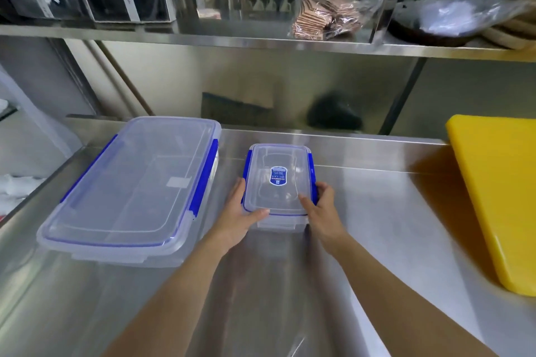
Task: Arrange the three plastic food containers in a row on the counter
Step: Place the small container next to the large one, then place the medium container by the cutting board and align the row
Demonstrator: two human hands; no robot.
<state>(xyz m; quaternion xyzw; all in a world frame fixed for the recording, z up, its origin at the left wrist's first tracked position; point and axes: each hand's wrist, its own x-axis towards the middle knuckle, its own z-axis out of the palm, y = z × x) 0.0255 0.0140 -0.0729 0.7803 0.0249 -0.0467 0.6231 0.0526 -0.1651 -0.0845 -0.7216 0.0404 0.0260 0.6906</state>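
Nearby, large container (130,188) left, yellow board (499,197) right of hands-held small container (278,182).

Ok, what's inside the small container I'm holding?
Nothing visible: through the small container's clear lid it looks empty. A blue label on the lid and the left hand and right hand at its near corners hide some of the interior.

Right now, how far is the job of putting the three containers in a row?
Done: the large container sits on the counter, lid on. In hand: the left hand and right hand grip the small container just right of it, with a gap between the two. Left: a third container is not in view; free counter remains before the yellow board.
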